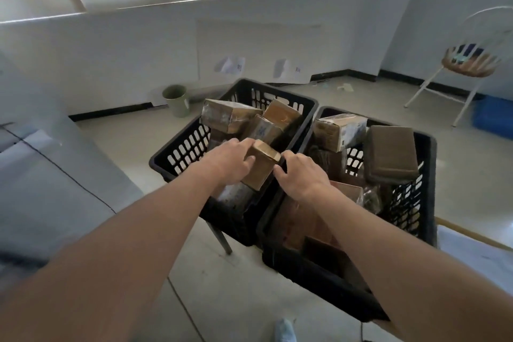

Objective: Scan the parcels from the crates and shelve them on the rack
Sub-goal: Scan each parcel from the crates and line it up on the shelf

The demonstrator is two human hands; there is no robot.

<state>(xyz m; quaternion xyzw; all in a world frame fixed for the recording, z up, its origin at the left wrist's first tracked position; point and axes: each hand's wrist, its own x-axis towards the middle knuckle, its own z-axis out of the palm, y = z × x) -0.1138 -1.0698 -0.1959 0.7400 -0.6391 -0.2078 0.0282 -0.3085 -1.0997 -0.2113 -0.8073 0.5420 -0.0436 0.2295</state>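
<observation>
Here we have both hands on one small brown cardboard parcel [262,165], over the near edge of the left black slatted plastic crate [180,147]. Left hand [231,159] and right hand [301,175] curl round opposite sides, a two-sided grip, likely to lift it clear for scanning.

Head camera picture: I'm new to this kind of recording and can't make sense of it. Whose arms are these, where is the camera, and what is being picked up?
There is no machine here. The camera sits on a person's head and looks forward and down, so the two bare arms are that person's own.

Two black crates stand side by side, the left crate and the right crate, both full of cardboard parcels. Behind them are a green bin and a folding chair.

The left hand and the right hand hold a small brown box between them, over the left crate. The exact grip is slightly blurred.
</observation>
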